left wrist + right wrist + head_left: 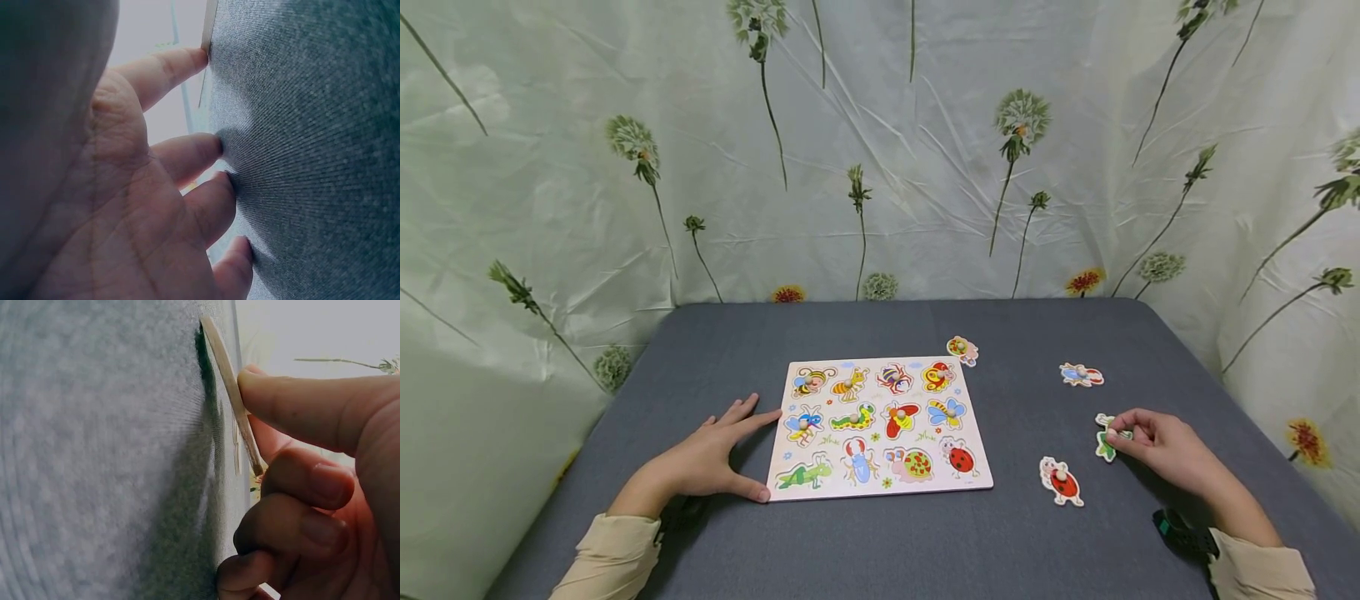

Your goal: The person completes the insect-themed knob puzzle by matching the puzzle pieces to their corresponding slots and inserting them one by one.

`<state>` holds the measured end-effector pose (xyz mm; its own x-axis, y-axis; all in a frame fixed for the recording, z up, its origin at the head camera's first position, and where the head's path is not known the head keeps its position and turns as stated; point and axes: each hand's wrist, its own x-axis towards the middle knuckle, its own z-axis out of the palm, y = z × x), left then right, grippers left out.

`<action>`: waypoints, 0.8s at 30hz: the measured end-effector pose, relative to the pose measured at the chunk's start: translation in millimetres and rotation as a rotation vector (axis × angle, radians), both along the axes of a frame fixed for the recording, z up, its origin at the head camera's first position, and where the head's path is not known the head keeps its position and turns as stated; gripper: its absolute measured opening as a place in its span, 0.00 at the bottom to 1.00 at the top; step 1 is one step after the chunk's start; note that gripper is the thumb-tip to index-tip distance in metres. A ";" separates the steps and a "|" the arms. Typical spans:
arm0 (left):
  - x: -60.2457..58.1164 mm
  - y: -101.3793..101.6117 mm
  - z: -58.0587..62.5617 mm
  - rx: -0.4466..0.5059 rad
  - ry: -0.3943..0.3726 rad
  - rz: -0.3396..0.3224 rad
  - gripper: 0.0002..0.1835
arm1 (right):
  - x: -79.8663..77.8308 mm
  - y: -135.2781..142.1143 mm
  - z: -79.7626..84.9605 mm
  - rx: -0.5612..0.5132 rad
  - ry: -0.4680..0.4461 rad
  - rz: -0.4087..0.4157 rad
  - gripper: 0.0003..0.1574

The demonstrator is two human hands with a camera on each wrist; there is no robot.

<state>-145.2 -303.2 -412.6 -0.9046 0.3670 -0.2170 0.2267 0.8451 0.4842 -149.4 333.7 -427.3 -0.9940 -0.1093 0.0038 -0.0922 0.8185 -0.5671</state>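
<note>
My left hand point(707, 454) rests at the left edge of a pegged insect puzzle board point(925, 488), its fingers spread. Thumb and index finger touch the board's edge; the other fingertips are on the cloth in the left wrist view. At the right, my right hand point(1168, 450) pinches a green insect puzzle piece point(1105, 450) between thumb and finger. In the right wrist view this wooden piece point(226, 381) is tilted, close above the cloth. A ladybug piece point(1062, 482) lies nearer me, a blue beetle piece point(1081, 375) farther off.
A snail piece point(962, 350) lies at the board's back right corner. Knobbed pieces fill the board's two far rows; its near row shows knobless printed insects. Dark grey cloth point(880, 550) covers the table, with a flowered curtain point(895, 242) behind it.
</note>
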 end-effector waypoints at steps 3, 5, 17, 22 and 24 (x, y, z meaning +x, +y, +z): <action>0.2 0.2 0.3 -0.001 -0.001 0.000 0.65 | 0.1 -0.5 0.4 0.000 -0.005 -0.014 0.16; 0.4 0.2 0.3 -0.002 -0.001 -0.002 0.65 | 0.5 -0.7 0.1 0.000 -0.016 -0.020 0.17; -0.2 0.2 -1.7 0.003 0.017 -0.001 0.65 | -0.8 1.6 0.4 -0.004 -0.033 -0.040 0.17; -0.6 -0.1 -1.1 0.009 0.017 -0.004 0.65 | -0.9 0.8 0.0 -0.013 -0.039 -0.048 0.16; -0.5 -0.1 -1.0 0.009 0.016 -0.004 0.65 | -1.1 0.4 -0.5 -0.018 -0.041 -0.046 0.17</action>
<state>-145.7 -303.3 -413.6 -0.9066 0.3723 -0.1987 0.2379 0.8398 0.4880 -150.5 334.1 -427.8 -0.9974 -0.0634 -0.0355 -0.0307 0.8109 -0.5844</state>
